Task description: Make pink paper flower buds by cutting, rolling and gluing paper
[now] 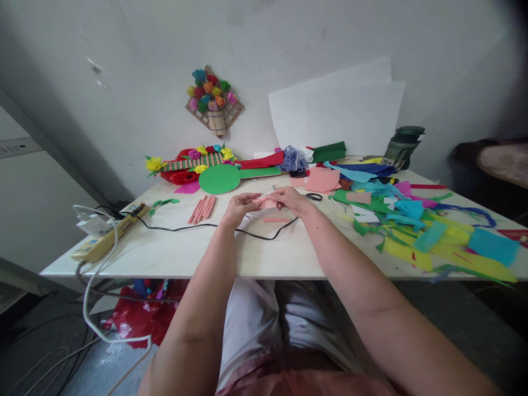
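Both of my hands meet above the middle of the white table, fingers closed on a small piece of pink paper (269,203). My left hand (242,207) pinches its left side, and my right hand (291,199) grips its right side. The fingertips partly cover the paper. Just below them a thin pink paper strip (276,220) lies flat. To the left is a small bundle of rolled pink paper sticks (202,209). Black-handled scissors (314,196) lie right of my right hand, their blades hard to make out.
A black cord (181,226) runs from a yellow power strip (109,234) across the table below my hands. Colourful paper scraps (433,231) cover the right side. A green round paper piece (219,179), decorated flower work (193,159) and a dark bottle (404,147) stand or lie at the back.
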`<control>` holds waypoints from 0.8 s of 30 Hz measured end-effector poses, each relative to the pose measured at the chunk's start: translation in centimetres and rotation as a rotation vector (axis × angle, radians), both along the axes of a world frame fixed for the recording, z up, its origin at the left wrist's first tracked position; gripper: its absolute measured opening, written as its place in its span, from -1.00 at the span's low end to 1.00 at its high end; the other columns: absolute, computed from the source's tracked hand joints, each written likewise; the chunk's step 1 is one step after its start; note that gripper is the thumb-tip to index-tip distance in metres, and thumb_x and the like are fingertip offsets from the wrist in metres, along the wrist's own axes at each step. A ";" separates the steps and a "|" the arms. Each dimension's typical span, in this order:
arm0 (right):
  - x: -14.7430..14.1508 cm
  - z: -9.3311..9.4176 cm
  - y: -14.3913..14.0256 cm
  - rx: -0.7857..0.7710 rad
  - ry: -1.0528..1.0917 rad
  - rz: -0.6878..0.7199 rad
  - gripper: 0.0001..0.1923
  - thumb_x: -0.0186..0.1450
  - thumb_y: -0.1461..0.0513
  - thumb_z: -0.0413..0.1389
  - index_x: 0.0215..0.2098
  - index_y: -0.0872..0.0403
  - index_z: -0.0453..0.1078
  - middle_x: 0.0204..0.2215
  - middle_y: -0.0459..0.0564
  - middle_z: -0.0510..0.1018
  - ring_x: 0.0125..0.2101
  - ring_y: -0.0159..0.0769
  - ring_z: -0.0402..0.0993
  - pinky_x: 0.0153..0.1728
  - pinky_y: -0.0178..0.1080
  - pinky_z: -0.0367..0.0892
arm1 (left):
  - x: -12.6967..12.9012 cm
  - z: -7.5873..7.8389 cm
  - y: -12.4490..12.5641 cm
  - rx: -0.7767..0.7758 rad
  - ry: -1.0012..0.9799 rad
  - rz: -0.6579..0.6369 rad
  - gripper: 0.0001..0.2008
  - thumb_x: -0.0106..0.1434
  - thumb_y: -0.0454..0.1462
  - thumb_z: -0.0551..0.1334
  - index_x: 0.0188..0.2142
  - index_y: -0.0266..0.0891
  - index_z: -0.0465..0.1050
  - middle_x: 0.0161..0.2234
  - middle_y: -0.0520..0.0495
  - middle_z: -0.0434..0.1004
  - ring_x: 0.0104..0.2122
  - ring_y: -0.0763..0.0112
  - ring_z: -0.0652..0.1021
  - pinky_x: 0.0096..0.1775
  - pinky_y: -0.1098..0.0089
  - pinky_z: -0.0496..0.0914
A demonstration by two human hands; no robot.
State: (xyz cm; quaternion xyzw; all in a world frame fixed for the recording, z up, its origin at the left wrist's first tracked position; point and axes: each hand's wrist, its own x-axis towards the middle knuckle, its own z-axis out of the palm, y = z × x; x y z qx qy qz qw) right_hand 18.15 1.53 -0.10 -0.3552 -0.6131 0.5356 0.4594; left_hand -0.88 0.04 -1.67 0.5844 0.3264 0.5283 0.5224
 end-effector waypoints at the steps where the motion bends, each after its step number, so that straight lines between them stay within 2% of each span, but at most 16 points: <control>1: 0.0 -0.1 0.1 -0.001 -0.004 -0.015 -0.68 -0.14 0.08 0.33 -0.59 0.16 0.44 -0.77 -0.18 0.30 -0.73 -0.53 0.15 -0.71 -0.40 0.14 | 0.1 0.0 0.0 0.006 -0.001 0.011 -0.55 -0.14 -0.23 0.43 -0.21 -0.34 0.52 -0.45 -0.09 0.58 -0.43 0.39 0.56 -0.21 0.29 0.44; 11: -0.2 0.1 -0.2 0.115 -0.175 -0.141 -0.68 -0.08 0.07 0.29 -0.63 0.17 0.39 -0.75 -0.16 0.32 -0.72 -0.54 0.14 -0.71 -0.40 0.07 | 0.7 0.8 -0.9 -0.030 0.121 0.053 -0.51 -0.21 -0.22 0.44 -0.23 -0.37 0.53 -0.45 -0.12 0.58 -0.45 0.37 0.54 -0.26 0.32 0.40; 17: -0.2 0.3 -0.5 0.186 -0.238 -0.068 -0.74 -0.06 0.11 0.25 -0.61 0.17 0.41 -0.73 -0.16 0.34 -0.69 -0.53 0.16 -0.68 -0.41 0.09 | 0.7 1.1 -0.9 0.069 0.314 0.044 -0.65 -0.17 -0.22 0.38 -0.34 -0.34 0.57 -0.53 -0.04 0.54 -0.43 0.34 0.52 -0.24 0.32 0.36; 24: -0.2 0.0 -0.3 0.191 -0.264 0.023 -0.74 -0.05 0.12 0.23 -0.58 0.18 0.43 -0.71 -0.14 0.36 -0.69 -0.52 0.17 -0.68 -0.40 0.08 | 0.3 1.2 -0.7 0.129 0.472 -0.007 -0.76 -0.03 -0.15 0.31 -0.45 -0.31 0.54 -0.66 0.04 0.43 -0.64 0.52 0.38 -0.15 0.27 0.34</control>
